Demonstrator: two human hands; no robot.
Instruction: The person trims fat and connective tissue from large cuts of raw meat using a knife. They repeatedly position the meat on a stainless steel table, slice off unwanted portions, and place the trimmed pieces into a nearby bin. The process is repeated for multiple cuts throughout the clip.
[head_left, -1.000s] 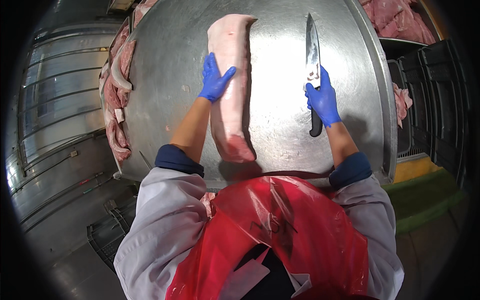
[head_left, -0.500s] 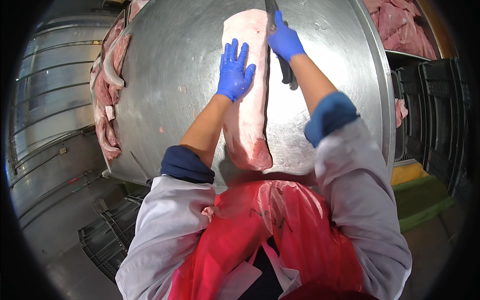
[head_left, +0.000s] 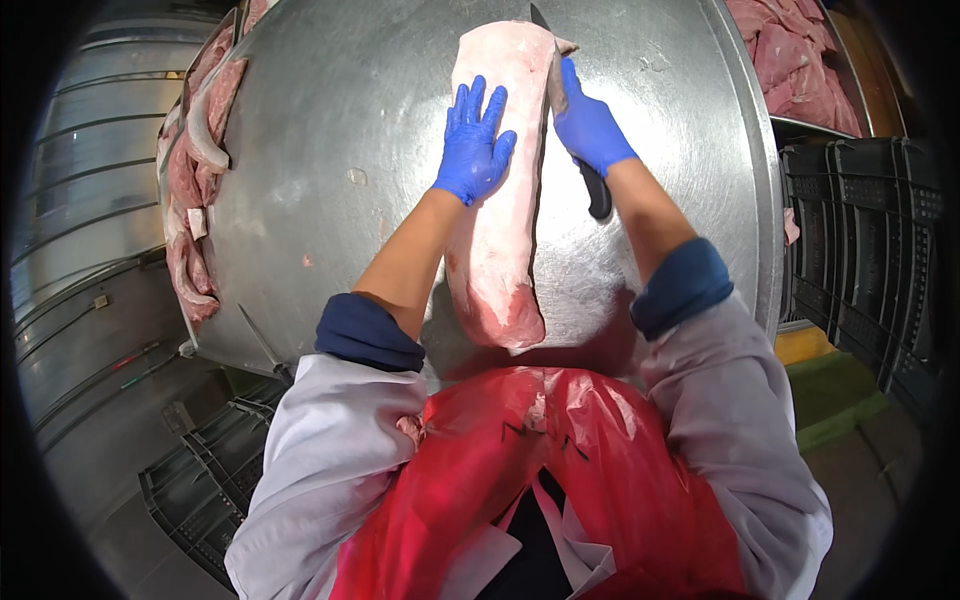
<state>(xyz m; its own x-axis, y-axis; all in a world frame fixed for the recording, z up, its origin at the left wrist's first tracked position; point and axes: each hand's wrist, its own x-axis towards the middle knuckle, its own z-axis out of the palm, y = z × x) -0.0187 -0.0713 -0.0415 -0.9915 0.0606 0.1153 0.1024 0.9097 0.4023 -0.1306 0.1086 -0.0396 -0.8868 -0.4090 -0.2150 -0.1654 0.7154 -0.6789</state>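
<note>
A long slab of pale, fat-covered meat [head_left: 500,240] lies lengthwise on the metal table [head_left: 330,120], its redder end toward me. Flat on its left side rests my left hand [head_left: 472,140], blue-gloved, fingers spread. My right hand [head_left: 594,128], in a blue glove too, grips a knife [head_left: 598,192] with a black handle at the slab's right edge. The blade points away from me and runs along the far right edge, partly hidden by the meat. A small flap of meat [head_left: 568,46] sticks out beside the blade.
Trimmed meat strips [head_left: 195,190] line the table's left edge. A second knife [head_left: 262,340] lies at the near left corner. At the far right stands a container of meat pieces [head_left: 800,60], with black crates [head_left: 860,220] below it. Another dark crate [head_left: 205,470] is at lower left.
My right hand and the knife have moved a little toward me and right; the blade is now at the slab's far right edge, where a flap sticks out. My left hand stays on the meat.
</note>
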